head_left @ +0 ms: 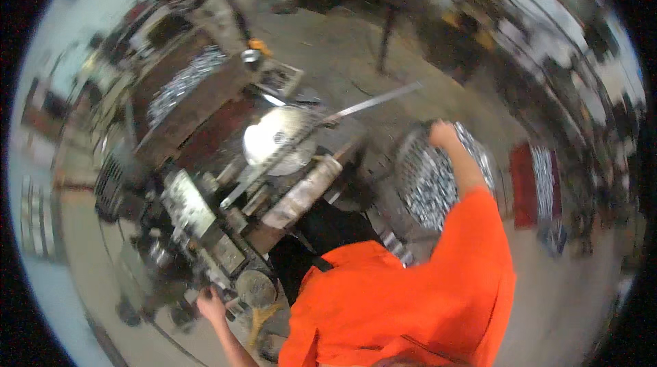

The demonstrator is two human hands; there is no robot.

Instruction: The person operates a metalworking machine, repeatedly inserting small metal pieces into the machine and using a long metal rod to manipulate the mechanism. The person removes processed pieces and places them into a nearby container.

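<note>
My left hand [212,304] is at the near left end of a greasy metal machine [229,254], its fingers curled by a small dark part. What sits inside those fingers is too blurred to make out. My right arm, in an orange sleeve, reaches forward to a wide round basin [491,165] heaped with small shiny metal pieces [431,192]. At the far side of that heap my right hand [443,134] is closed, and anything in it is hidden. Between the hands, a worn padded roll [301,192] lies across the machine.
A large pale disc [274,137] stands beyond the roll, crossed by a long metal bar [380,98] sticking out rightward. Far left, a rusty trough [195,110] holds shiny pieces. A red crate [523,189] with metal pieces is right of the basin. Yellow strips [259,326] hang near my left forearm.
</note>
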